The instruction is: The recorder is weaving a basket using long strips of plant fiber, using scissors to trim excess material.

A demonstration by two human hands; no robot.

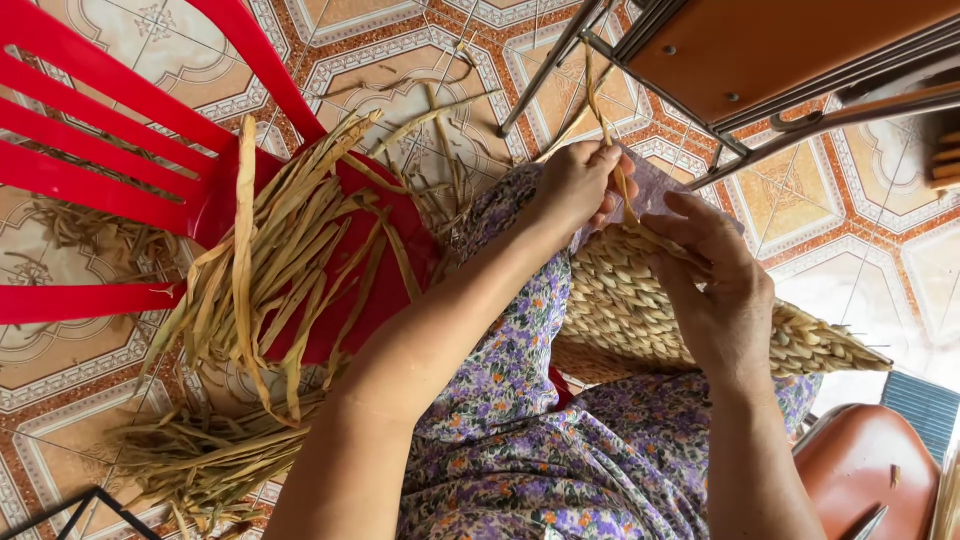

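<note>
A woven mat of pale braided straw (640, 310) lies across my lap, over a purple flowered dress (520, 440). At the mat's upper edge my left hand (578, 185) pinches a thin dried strand (598, 105) that rises up from the weave. Beside it, my right hand (715, 285) rests on the mat, its fingers gripping the braided edge and the strands there. Both hands sit close together at the top of the weave.
A red plastic chair (110, 150) at the left holds a bundle of loose dried straw strips (290, 250), and more straw lies on the patterned tile floor (200, 455). A wooden seat on a metal frame (760, 60) stands at the upper right. A brown chair (860, 465) sits at the lower right.
</note>
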